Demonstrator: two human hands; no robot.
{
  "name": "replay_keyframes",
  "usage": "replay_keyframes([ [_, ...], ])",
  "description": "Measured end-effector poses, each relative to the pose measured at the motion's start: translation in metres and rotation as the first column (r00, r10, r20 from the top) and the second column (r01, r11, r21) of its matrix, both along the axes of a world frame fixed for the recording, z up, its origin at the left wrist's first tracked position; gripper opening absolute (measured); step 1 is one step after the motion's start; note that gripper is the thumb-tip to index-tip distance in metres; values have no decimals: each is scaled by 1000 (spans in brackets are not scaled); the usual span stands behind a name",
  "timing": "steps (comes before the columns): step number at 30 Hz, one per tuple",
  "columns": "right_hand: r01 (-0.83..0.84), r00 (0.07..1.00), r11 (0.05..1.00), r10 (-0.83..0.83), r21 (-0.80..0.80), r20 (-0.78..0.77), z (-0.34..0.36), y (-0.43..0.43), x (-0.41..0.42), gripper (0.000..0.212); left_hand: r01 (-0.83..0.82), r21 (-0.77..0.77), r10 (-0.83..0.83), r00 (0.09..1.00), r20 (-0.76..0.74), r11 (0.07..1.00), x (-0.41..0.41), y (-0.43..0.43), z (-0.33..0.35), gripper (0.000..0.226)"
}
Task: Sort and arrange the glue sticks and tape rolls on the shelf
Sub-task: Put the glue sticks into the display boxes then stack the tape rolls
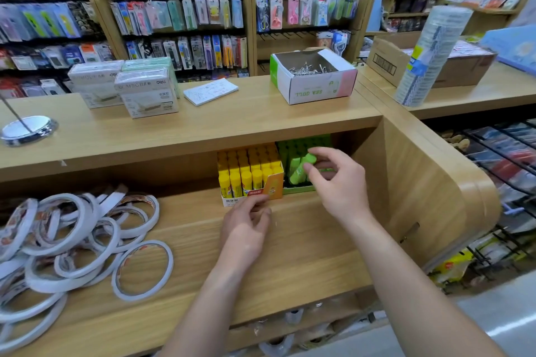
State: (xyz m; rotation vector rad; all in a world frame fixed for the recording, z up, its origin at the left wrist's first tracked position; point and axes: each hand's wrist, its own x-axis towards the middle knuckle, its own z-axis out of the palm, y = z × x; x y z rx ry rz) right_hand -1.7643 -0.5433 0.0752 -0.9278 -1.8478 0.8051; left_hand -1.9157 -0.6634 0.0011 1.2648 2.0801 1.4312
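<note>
Green glue sticks: a few loose light-green plastic glue sticks (pixel 301 168) are seen lying tilted on top of the upright ones in a green display carton (pixel 298 189), right of centre, under the upper board.
Right hand: the right hand (pixel 338 182) is reached in from the lower right. One loose green stick is pinched between thumb and forefinger, and the other fingers are spread.
Yellow glue sticks: yellow-capped glue sticks (pixel 246 174) are stood in rows in an orange-and-white cardboard carton (pixel 275 182), set against the green carton's left side.
Left hand: the left hand (pixel 246 223) is placed just below the yellow carton at centre. Its fingers are loosely curled, the fingertips are laid on the front lip, and nothing is held.
Tape rolls: white double-sided tape rolls (pixel 72 240) are heaped at lower left on the same light wooden shelf (pixel 290 255), well apart from both hands.
Upper counter: white boxed packs (pixel 148 93), a white notepad (pixel 211 91) and an open white box of metal clips (pixel 313 78) are ranged above.
Upper right: a tall wrapped stack of clear tape (pixel 432 55) is stood beside a brown cardboard box (pixel 388 61).
</note>
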Motion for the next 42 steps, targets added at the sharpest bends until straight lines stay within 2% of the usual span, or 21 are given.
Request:
replay_keyframes([
  [3, -28, 998, 995, 23, 91, 50, -1, 11, -14, 29, -4, -38, 2, 998, -58, 999, 0, 1, -2, 27],
  [8, -91, 964, 970, 28, 227, 265, -14, 22, -29, 26, 6, -84, -13, 997, -80, 996, -1, 1, 0, 28],
  [15, -113, 946, 934, -4, 339, 325, -27, 27, -32, 20, -8, -108, -4, 994, -106, 994, 2, 1, 0, 35],
  [18, -107, 929, 908, -54, 406, 366, -32, 29, -32, 21, -5, -123, -10, 993, -119, 992, 1, 2, -1, 27],
  [23, -125, 871, 928, -67, 352, 486, -33, 21, -28, 32, -1, -124, -13, 993, -114, 992, 2, 1, 3, 22],
  [27, -153, 785, 950, -50, 272, 618, -14, 13, -25, 43, 43, -118, -54, 994, -94, 992, 4, -10, 19, 25],
  [29, -114, 826, 952, -68, 283, 560, -6, 2, -22, 47, -1, -112, -17, 987, -159, 994, 6, -26, 27, 26],
  [31, -92, 908, 945, -50, 314, 416, -3, -17, -21, 45, -67, -97, 44, 973, -225, 993, 4, -52, 34, 27],
  [34, -226, 945, 921, 127, 319, 303, -6, -61, -29, 32, -210, -78, 174, 930, -324, 975, -4, -103, 40, 28],
  [36, -369, 906, 890, 281, 268, 315, -10, -91, -42, 27, -335, -58, 290, 880, -377, 940, -13, -135, 43, 28],
  [38, -508, 821, 846, 417, 164, 390, -13, -119, -61, 29, -464, -57, 399, 811, -428, 884, -26, -167, 42, 31],
  [42, -621, 660, 784, 514, 12, 547, -21, -165, -101, 52, -673, -54, 544, 640, -542, 737, -60, -225, 29, 46],
])
